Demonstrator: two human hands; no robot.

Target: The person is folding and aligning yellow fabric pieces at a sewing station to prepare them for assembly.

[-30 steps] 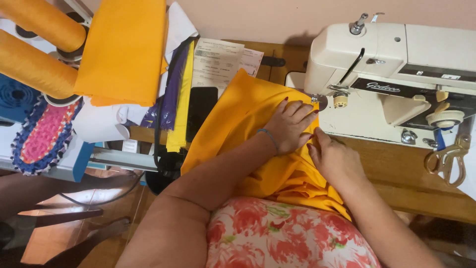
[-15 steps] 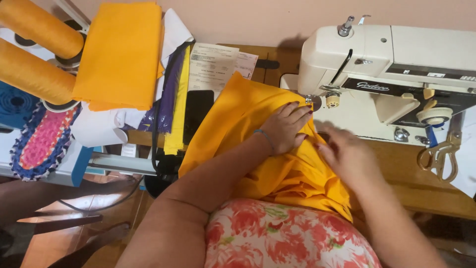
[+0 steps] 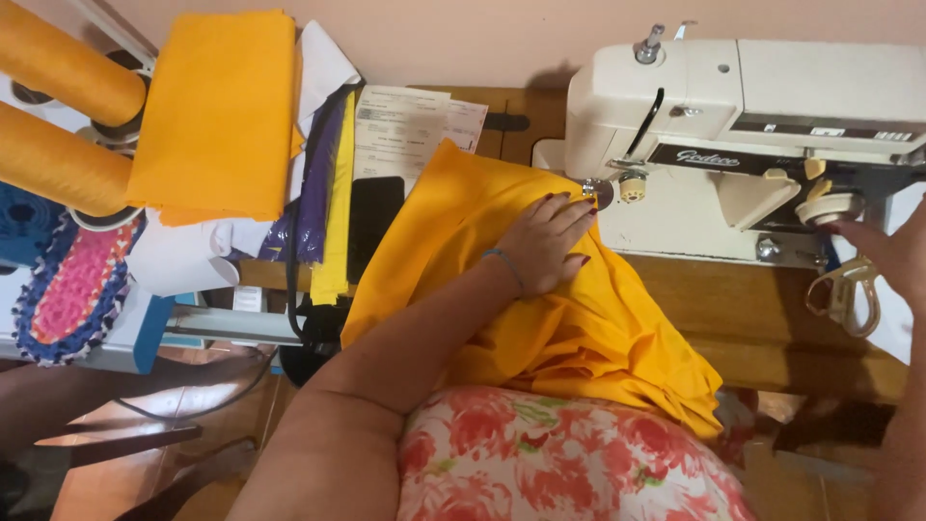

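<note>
A large orange cloth drapes from the sewing table over my lap. My left hand lies flat on it, fingers spread, right beside the needle area of the cream sewing machine. My right hand reaches out at the far right edge of the view, fingers apart, close to the machine's handwheel end and just above a pair of scissors hanging there. It holds nothing that I can see.
A wooden table carries the machine. To the left lie folded orange fabric, purple and yellow cloth strips, a black phone, printed papers, two orange thread cones and a colourful crocheted piece.
My right hand left the cloth near the needle and moved right to the machine's far end. The left hand stayed pressed on the cloth.
</note>
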